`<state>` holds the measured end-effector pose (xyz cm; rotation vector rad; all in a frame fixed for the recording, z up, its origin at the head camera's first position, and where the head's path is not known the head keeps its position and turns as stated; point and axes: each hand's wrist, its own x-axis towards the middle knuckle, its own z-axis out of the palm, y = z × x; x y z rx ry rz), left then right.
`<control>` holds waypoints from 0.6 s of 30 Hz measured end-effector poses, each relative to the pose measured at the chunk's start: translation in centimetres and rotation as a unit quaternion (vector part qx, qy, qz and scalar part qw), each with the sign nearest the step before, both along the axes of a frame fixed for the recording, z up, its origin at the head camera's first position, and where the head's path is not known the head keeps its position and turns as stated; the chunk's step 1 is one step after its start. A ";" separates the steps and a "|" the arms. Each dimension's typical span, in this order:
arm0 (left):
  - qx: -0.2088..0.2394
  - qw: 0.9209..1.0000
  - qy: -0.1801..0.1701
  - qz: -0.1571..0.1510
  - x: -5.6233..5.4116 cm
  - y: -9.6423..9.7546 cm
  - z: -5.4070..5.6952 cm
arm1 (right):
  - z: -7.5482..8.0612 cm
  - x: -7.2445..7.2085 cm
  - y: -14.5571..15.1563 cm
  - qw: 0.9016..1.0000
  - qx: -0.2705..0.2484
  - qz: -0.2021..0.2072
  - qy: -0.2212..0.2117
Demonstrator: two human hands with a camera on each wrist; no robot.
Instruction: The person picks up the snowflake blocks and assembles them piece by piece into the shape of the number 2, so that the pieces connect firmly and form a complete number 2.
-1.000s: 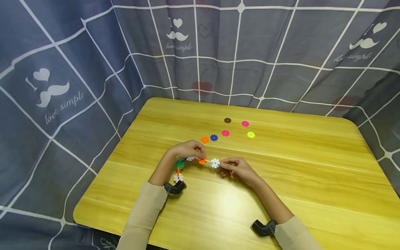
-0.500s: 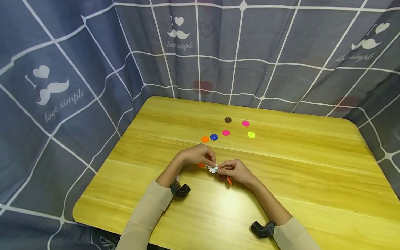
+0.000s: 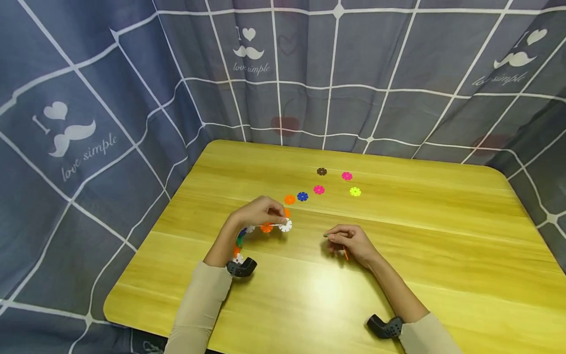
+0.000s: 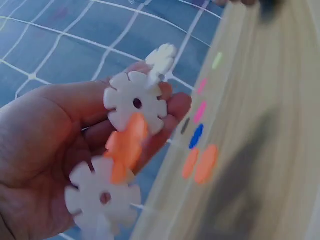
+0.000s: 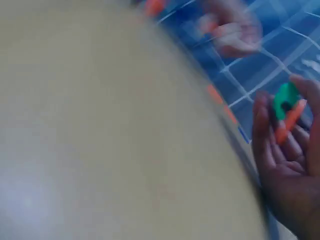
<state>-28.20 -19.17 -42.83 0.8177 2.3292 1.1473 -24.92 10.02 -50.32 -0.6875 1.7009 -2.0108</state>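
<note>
1. The head view sits farthest back and highest, facing forward and down across the counter (image 3: 442, 221); it is wide enough for the left hand (image 3: 261, 212), the right hand (image 3: 353, 243) and the curtain (image 3: 398, 113) beyond.
2. The left wrist view is very near, facing out past the palm toward the fingers; the chain of discs (image 4: 127, 150) looms large, with the counter's surface slanting down the right side.
3. The right wrist view is tilted and blurred, mostly counter, its own hand close at the right edge.
4. Head and left wrist share the loose discs (image 3: 319, 190); right wrist also catches the left hand, at the top.
</note>
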 end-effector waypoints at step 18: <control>0.026 0.999 -0.024 0.031 0.4 3.7 -0.8 | -0.7 0.8 -2.9 0.998 -0.033 0.012 -0.057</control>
